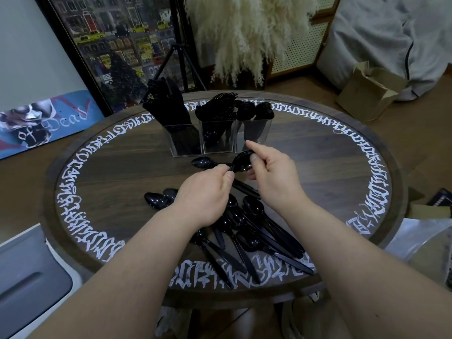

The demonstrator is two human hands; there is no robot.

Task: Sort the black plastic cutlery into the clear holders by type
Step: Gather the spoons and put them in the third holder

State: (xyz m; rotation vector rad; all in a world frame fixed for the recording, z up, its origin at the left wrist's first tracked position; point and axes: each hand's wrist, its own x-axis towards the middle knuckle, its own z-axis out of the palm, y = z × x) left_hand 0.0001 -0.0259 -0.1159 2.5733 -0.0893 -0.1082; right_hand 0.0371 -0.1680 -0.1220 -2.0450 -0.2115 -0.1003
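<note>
Hands: both met over the middle of the round wooden table, just near of the three holders.
Left hand: fingers curled, thumb and forefinger pinching the neck of a black plastic utensil; other dark handles seemed to run under the palm, though how many it held could not be told.
Right hand: thumb and curled fingers closed around the head end of that same utensil, forefinger stretched out toward the holders.
Held utensil: bowl-shaped head with what looked like tines at its far tip; spoon or fork could not be settled.
Left holder: clear, square, packed with black knives standing upright.
Middle holder: clear, touching its neighbours, filled with black forks, tines up.
Right holder: clear, holding black spoons, bowls up.
Loose spoon: lay flat on the table between the holders and the hands.
Two spoons: lay side by side left of the left wrist.
Unsorted pile: black spoons and other handles crossed over one another on the near part of the table, between the forearms, some reaching the white lettering along the rim.
Surroundings: framed street-scene picture leaned against the far wall; pampas grass stood behind the table; open cardboard box sat on the floor at far right.
</note>
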